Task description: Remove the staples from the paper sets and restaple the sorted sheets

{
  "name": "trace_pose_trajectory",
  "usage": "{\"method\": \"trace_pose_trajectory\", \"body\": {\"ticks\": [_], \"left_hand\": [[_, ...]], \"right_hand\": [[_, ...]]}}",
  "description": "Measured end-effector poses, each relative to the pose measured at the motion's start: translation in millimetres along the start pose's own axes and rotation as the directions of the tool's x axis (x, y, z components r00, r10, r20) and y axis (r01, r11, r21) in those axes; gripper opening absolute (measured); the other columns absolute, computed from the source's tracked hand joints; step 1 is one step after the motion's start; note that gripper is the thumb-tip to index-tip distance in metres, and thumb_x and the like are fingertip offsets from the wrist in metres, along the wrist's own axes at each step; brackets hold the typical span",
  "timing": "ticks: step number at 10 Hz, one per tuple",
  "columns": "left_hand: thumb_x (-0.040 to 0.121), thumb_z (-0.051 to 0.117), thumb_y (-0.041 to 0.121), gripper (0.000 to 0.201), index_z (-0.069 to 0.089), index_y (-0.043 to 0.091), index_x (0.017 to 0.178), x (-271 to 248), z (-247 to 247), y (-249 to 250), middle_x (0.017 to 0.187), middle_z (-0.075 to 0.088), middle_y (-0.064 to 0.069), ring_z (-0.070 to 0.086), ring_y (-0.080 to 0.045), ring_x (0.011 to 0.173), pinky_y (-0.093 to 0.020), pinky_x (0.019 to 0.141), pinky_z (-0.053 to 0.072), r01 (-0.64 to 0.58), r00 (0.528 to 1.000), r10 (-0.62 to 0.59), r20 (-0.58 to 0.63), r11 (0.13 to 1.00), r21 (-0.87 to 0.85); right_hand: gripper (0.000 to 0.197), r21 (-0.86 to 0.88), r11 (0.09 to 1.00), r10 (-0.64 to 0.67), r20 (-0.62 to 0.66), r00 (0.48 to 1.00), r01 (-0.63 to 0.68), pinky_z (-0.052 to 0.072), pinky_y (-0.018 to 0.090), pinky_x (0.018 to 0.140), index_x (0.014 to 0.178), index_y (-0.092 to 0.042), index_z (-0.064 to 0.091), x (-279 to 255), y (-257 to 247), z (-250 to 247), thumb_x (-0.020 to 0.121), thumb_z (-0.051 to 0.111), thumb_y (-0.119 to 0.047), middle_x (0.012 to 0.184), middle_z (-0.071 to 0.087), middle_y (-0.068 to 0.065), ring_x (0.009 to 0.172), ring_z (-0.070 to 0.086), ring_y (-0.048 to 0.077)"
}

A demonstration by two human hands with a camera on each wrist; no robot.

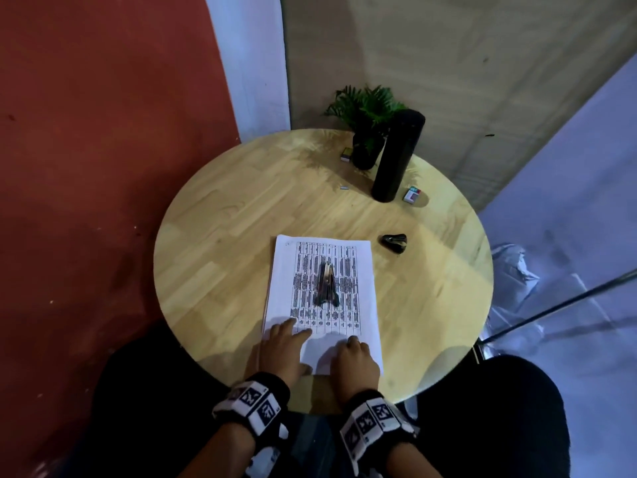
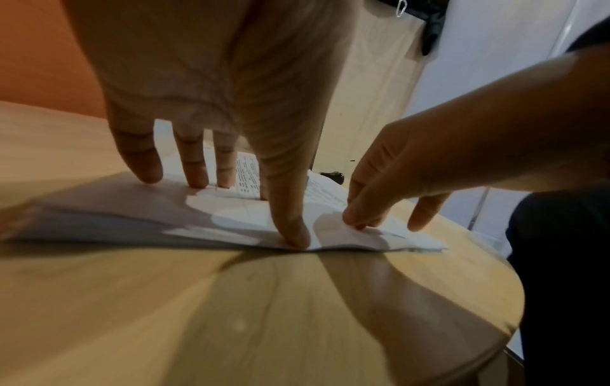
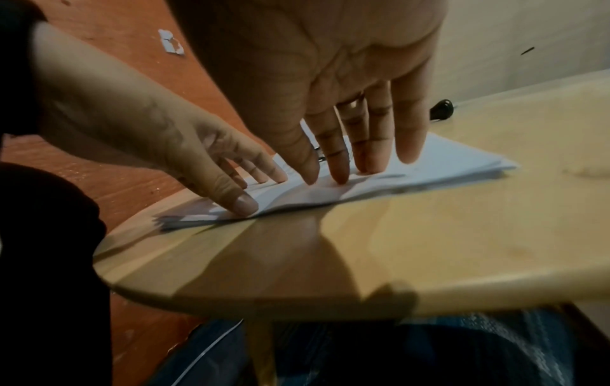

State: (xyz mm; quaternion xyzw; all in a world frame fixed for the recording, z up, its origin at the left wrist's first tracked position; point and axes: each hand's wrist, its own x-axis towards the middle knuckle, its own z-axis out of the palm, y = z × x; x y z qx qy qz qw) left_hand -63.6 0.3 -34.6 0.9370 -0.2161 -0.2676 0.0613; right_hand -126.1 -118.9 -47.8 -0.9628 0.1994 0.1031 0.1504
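Paper stack [image 1: 322, 301] lies on the round table [image 1: 220, 236], stapler [image 1: 326, 284] resting on top — left hand [image 1: 281, 350] and right hand [image 1: 353, 362] press its near edge, fingers spread flat.

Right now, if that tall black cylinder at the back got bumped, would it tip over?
Probably. The black cylinder stands tall on a narrow base, so a push near its top could topple it. Once down, its round shape would likely roll on the smooth table, perhaps toward the plant.

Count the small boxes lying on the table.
2: one small box left of the plant pot at the far edge, another right of the black cylinder. More could be hidden behind these.
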Motion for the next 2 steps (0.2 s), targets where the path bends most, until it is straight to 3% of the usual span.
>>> {"method": "trace_pose_trajectory", "body": {"ticks": [1, 2], "left_hand": [[0.086, 0.064, 0.036, 0.070, 0.027, 0.033, 0.147, -3.3, -7.9, 2.4, 0.158, 0.010, 0.000, 0.012, -0.023, 0.144, -0.035, 0.115, 0.019, 0.000, 1.000, 0.000, 0.010, 1.000, -0.021], [0.086, 0.063, 0.039, 0.071, 0.026, 0.033, 0.147, -6.5, -10.4, 2.5, 0.158, 0.010, 0.001, 0.013, -0.023, 0.144, -0.035, 0.116, 0.018, -0.007, 1.000, 0.008, 0.029, 0.999, -0.046]], "right_hand": [[0.027, -0.013, 1.000, -0.011, 0.022, 1.000, 0.011, 0.045, 0.030, 0.036, 0.065, -0.007, 0.068, 2.2, -3.4, -7.2, 0.045, 0.084, -0.010, 0.072, 0.062, 0.006, 0.065, 0.065, 0.023], [0.026, 0.045, 0.993, -0.113, 0.022, 0.993, 0.112, 0.031, 0.023, 0.024, 0.049, -0.015, 0.058, 3.9, 12.3, 9.2, 0.035, 0.079, -0.020, 0.059, 0.055, -0.003, 0.048, 0.058, 0.015]]}}
